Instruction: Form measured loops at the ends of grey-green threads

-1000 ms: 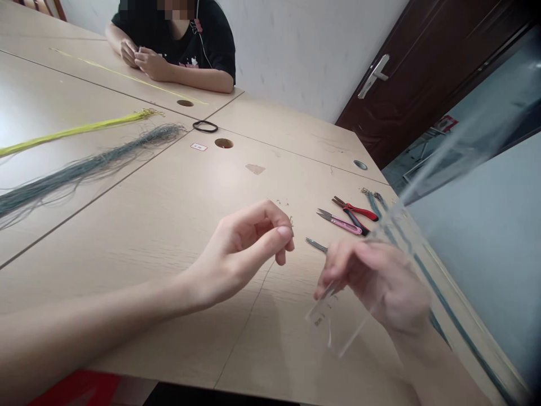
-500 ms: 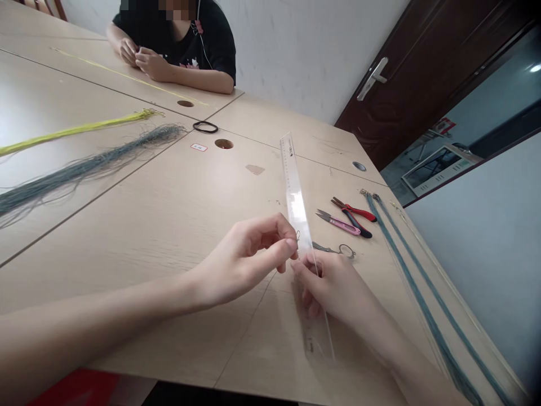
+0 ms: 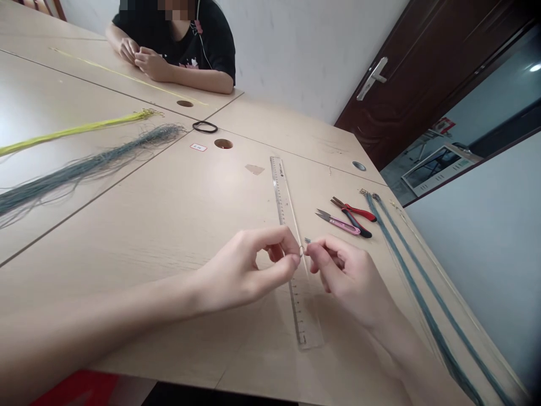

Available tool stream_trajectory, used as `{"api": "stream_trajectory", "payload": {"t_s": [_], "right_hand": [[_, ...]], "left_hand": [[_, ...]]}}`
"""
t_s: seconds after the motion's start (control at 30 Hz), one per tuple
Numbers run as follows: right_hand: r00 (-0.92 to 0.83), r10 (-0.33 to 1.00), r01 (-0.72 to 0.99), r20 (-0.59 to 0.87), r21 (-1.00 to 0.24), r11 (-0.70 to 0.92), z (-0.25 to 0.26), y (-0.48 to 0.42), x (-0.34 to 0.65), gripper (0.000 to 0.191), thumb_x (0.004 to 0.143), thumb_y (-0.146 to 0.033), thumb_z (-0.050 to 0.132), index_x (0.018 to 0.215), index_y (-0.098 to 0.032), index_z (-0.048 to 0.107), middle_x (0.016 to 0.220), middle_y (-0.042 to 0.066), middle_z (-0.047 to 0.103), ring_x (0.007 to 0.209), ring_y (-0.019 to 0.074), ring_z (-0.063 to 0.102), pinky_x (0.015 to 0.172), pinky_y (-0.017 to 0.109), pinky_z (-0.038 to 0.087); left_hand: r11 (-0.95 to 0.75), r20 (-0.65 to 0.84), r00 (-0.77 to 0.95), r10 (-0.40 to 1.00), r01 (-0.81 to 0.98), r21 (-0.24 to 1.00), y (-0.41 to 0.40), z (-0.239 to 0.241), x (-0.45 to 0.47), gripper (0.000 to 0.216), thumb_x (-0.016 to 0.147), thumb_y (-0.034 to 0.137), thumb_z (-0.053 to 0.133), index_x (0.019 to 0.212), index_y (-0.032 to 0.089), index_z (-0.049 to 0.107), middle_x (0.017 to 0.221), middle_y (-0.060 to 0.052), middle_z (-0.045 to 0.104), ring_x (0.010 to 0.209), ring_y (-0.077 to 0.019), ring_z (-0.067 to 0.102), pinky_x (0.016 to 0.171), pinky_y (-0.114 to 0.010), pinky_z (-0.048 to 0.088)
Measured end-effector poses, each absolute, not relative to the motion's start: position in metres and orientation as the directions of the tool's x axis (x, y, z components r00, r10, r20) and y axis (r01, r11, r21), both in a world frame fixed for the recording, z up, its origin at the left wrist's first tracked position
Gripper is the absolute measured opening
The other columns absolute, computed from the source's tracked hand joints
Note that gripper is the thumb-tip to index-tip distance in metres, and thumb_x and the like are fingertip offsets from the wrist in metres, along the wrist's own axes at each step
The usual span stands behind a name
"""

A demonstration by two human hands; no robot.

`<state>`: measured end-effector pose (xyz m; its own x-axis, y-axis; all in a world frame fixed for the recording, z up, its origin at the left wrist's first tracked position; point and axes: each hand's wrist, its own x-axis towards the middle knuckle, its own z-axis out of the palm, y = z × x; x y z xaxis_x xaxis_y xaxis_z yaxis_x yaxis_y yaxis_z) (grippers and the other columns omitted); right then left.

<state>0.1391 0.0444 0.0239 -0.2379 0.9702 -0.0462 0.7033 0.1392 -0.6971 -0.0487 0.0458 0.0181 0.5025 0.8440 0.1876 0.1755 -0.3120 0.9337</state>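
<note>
My left hand (image 3: 253,265) is closed in a pinch, with a small thin loop (image 3: 301,251) at its fingertips. Close beside it, my right hand (image 3: 346,270) has thumb and forefinger pressed together; whatever they hold is too small to make out. A clear plastic ruler (image 3: 282,192) lies on the table beneath both hands, its middle partly covered by my left fingers. A small metal tip (image 3: 307,241) shows just past my right fingertips; I cannot tell whether it is held or lies behind the hand.
Pliers (image 3: 355,217) and pink thread snips (image 3: 338,221) lie beyond my right hand. Blue-grey strands (image 3: 406,270) run down the right edge. Yellow (image 3: 84,129) and grey-blue bundles (image 3: 84,172) are at left, near a black band (image 3: 205,127). A person (image 3: 177,51) sits across the table.
The ruler has left my right hand and now lies flat, shifted slightly left. My right hand has moved up and right, its fingertips now by the loop. The scissors are mostly hidden now.
</note>
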Motion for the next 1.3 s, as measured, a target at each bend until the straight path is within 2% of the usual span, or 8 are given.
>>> {"api": "stream_trajectory", "payload": {"t_s": [0.07, 0.17, 0.37, 0.6, 0.77, 1.07, 1.17, 1.3], "right_hand": [[-0.351, 0.934, 0.529, -0.066, -0.837, 0.140, 0.027, 0.040, 0.139, 0.032, 0.088, -0.052, 0.043, 0.080, -0.023, 0.053, 0.057, -0.004, 0.047, 0.046, 0.0090, 0.042, 0.042, 0.021, 0.031], [-0.408, 0.912, 0.448, -0.044, -0.880, 0.158, 0.028, 0.036, 0.137, 0.021, 0.088, -0.042, 0.049, 0.082, -0.023, 0.054, 0.053, -0.006, 0.044, 0.045, 0.0082, 0.042, 0.040, 0.019, 0.031], [-0.358, 0.932, 0.426, 0.056, -0.879, 0.216, 0.029, 0.033, 0.135, 0.014, 0.088, -0.029, 0.051, 0.078, -0.021, 0.053, 0.053, -0.005, 0.046, 0.044, 0.0073, 0.043, 0.038, 0.018, 0.034], [-0.346, 0.859, 0.323, 0.377, -0.812, 0.487, 0.026, 0.027, 0.133, 0.010, 0.086, -0.013, 0.053, 0.081, -0.021, 0.056, 0.074, -0.003, 0.056, 0.057, 0.0064, 0.053, 0.047, 0.017, 0.043], [-0.363, 0.827, 0.310, 0.429, -0.782, 0.541, 0.022, 0.028, 0.133, 0.011, 0.084, -0.010, 0.055, 0.082, -0.021, 0.057, 0.074, -0.002, 0.055, 0.059, 0.0073, 0.053, 0.048, 0.020, 0.044], [-0.385, 0.757, 0.318, 0.528, -0.694, 0.646, 0.024, 0.029, 0.136, 0.017, 0.081, -0.004, 0.057, 0.085, -0.020, 0.060, 0.074, -0.001, 0.057, 0.063, 0.0092, 0.054, 0.050, 0.021, 0.044], [-0.379, 0.767, 0.295, 0.518, -0.718, 0.630, 0.024, 0.029, 0.137, 0.012, 0.084, -0.010, 0.054, 0.087, -0.019, 0.060, 0.072, -0.001, 0.057, 0.062, 0.0096, 0.053, 0.051, 0.023, 0.044], [-0.388, 0.867, 0.278, 0.313, -0.857, 0.434, 0.027, 0.028, 0.139, 0.018, 0.092, -0.023, 0.043, 0.081, -0.019, 0.056, 0.067, -0.001, 0.053, 0.057, 0.0098, 0.052, 0.052, 0.025, 0.042]], "left_hand": [[-0.381, 0.211, 0.527, 0.823, 0.237, 0.894, 0.044, 0.017, -0.049, 0.010, 0.082, 0.013, 0.048, 0.074, 0.016, 0.052, 0.068, 0.004, 0.052, 0.063, -0.0081, 0.048, 0.057, -0.019, 0.040], [-0.475, 0.270, 0.547, 0.792, 0.276, 0.835, 0.043, 0.014, -0.049, 0.010, 0.079, 0.009, 0.050, 0.072, 0.016, 0.052, 0.070, 0.003, 0.052, 0.063, -0.0072, 0.048, 0.058, -0.019, 0.039], [-0.398, 0.219, 0.503, 0.836, 0.283, 0.872, 0.043, 0.014, -0.049, 0.010, 0.083, 0.015, 0.049, 0.074, 0.016, 0.054, 0.067, 0.004, 0.054, 0.062, -0.0075, 0.049, 0.057, -0.019, 0.039], [-0.290, 0.215, 0.525, 0.823, 0.064, 0.955, 0.046, 0.023, -0.050, 0.016, 0.087, 0.018, 0.046, 0.075, 0.014, 0.056, 0.074, 0.002, 0.060, 0.071, -0.0089, 0.054, 0.067, -0.020, 0.043], [-0.237, 0.164, 0.520, 0.838, 0.077, 0.968, 0.045, 0.024, -0.049, 0.017, 0.087, 0.022, 0.049, 0.075, 0.014, 0.059, 0.074, 0.000, 0.062, 0.070, -0.0107, 0.054, 0.067, -0.022, 0.043], [-0.278, 0.222, 0.502, 0.836, 0.038, 0.960, 0.043, 0.022, -0.049, 0.016, 0.088, 0.019, 0.048, 0.077, 0.014, 0.059, 0.075, 0.000, 0.063, 0.070, -0.0104, 0.054, 0.066, -0.022, 0.043], [-0.316, 0.251, 0.483, 0.839, 0.057, 0.947, 0.043, 0.023, -0.049, 0.015, 0.087, 0.018, 0.049, 0.076, 0.014, 0.059, 0.073, 0.001, 0.063, 0.068, -0.0098, 0.054, 0.066, -0.021, 0.043], [-0.371, 0.279, 0.466, 0.840, 0.116, 0.921, 0.042, 0.021, -0.049, 0.012, 0.085, 0.017, 0.052, 0.077, 0.015, 0.060, 0.075, 0.001, 0.064, 0.071, -0.0105, 0.056, 0.070, -0.023, 0.044]]}}
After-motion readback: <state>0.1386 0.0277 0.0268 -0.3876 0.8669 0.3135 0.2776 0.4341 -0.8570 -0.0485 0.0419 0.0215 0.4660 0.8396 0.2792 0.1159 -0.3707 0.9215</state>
